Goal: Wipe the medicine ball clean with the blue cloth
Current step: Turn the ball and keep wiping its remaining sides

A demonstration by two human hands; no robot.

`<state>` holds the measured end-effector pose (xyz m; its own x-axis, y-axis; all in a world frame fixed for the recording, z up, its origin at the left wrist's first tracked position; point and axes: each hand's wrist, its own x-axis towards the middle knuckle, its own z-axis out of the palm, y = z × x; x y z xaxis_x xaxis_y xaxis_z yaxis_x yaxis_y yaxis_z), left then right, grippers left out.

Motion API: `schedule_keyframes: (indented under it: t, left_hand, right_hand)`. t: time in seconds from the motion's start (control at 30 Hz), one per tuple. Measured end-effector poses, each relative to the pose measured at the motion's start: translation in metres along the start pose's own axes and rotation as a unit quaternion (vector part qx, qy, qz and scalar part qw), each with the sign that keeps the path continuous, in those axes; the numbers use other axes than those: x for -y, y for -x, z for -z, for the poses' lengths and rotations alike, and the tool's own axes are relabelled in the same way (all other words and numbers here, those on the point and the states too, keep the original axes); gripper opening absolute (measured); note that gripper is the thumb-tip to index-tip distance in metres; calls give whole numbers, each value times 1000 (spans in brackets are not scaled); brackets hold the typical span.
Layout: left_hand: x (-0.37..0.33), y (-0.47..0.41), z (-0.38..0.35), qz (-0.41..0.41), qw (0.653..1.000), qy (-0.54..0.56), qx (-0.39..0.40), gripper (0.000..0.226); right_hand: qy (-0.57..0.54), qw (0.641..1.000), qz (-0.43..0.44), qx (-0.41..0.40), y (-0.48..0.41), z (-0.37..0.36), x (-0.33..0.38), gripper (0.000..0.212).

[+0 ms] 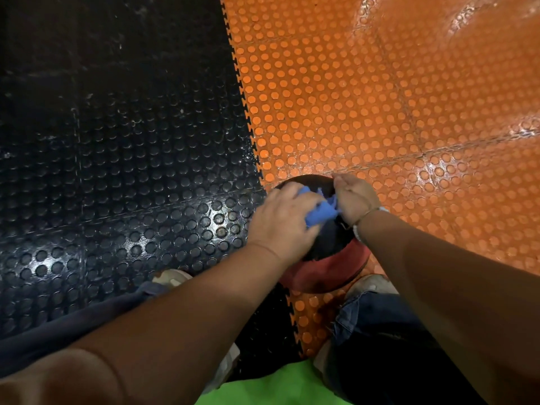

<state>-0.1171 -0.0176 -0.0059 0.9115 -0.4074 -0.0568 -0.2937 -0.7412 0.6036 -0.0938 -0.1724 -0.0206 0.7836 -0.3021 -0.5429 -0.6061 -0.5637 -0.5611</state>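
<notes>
A black and red medicine ball [324, 258] sits on the floor between my feet, right on the seam of the black and orange mats. My left hand [282, 219] lies on top of the ball and grips a crumpled blue cloth [320, 210] against its black upper part. My right hand [355, 197] rests on the ball's far right side with fingers fairly straight, touching the cloth's edge. Both hands hide much of the ball's top.
Black studded rubber tiles [117, 171] cover the floor on the left and orange studded tiles [380, 97] on the right, joined by a jagged seam. My shoes [172, 277] and jeans [377, 314] flank the ball. A bracelet [358, 229] sits on my right wrist.
</notes>
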Motion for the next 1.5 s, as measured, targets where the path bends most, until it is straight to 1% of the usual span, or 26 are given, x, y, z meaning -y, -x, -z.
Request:
schedule_keyframes:
  t: [0.03,0.07,0.13,0.17,0.2,0.3,0.33,0.37,0.47,0.5,0.6,0.63,0.67,0.7,0.77,0.8,0.83,0.93,1.0,1.07,1.13,1.17,1.3,1.33,1.43,1.5]
  left_hand:
    - [12,-3,-1,38,999,-2,-5,31]
    - [24,-7,0,107,994,4,-13,28]
    - [39,-14,4,243,969,39,-32,22]
    - [35,-14,3,259,964,51,-39,20]
    - [22,-13,2,237,969,61,-42,20]
    - [-14,5,-9,68,996,49,-35,23]
    - [-12,5,-8,46,997,39,-40,24]
    - [-3,0,-5,64,997,30,-40,24]
    - [21,-13,2,237,968,47,-60,22]
    - [18,-11,4,234,969,52,-63,21]
    - [-11,8,-4,50,997,37,-35,21]
    - [-8,10,-5,26,999,30,-29,23]
    - [-2,6,-2,55,998,28,-22,25]
    - [7,-1,0,121,992,29,-17,25]
    - [27,-11,3,271,961,42,-32,23]
    - [32,-11,3,298,953,41,-40,21]
    - [29,-8,3,285,956,46,-45,20]
    - [9,7,-4,130,988,55,-59,12]
    - [18,4,0,99,993,52,-38,13]
    - [38,-9,4,153,987,42,-9,17]
    - [50,-20,8,252,966,61,13,22]
    - [47,-22,8,272,959,76,14,23]
    - [18,-19,7,173,983,68,6,24]
    - [22,-19,7,171,981,89,11,24]
    - [42,-28,12,270,951,145,48,23]
    - [45,-33,14,276,952,114,62,16]
  right_hand:
    - [4,1000,-9,-9,2,0,-3,39]
    - [10,1000,-12,-13,3,1,-5,41]
    - [10,1000,-11,-23,3,1,-8,41]
    - [8,999,-14,-30,3,2,-8,41]
    - [5,999,-18,-37,2,2,-7,40]
    - [-6,998,-32,-50,0,2,-7,40]
    - [-11,998,-40,-53,0,2,-8,40]
    - [-17,997,-52,-58,0,2,-8,40]
    - [-35,992,-96,-79,-3,-2,-8,40]
    - [-42,990,-105,-88,-3,-4,-8,40]
    - [-53,986,-113,-110,3,-6,-14,38]
    - [-56,986,-113,-110,6,-6,-17,38]
    - [-60,986,-112,-109,9,-5,-21,39]
    - [-62,986,-112,-110,11,-5,-23,40]
    - [-57,985,-113,-115,12,-3,-23,40]
    - [-50,986,-109,-115,13,-2,-22,40]
    - [-41,988,-98,-116,14,-3,-21,39]
    - [-9,991,6,-130,28,-7,-16,43]
    - [15,989,81,-120,36,-8,-16,54]
    - [9,990,93,-102,35,-6,-17,48]
    - [16,991,92,-92,31,-8,-16,38]
    - [27,991,93,-94,31,-10,-14,38]
    - [55,985,98,-131,36,-17,-12,56]
    - [52,984,103,-134,38,-17,-13,59]
    - [71,982,112,-131,40,-18,-15,60]
    - [81,980,117,-139,40,-23,-14,59]
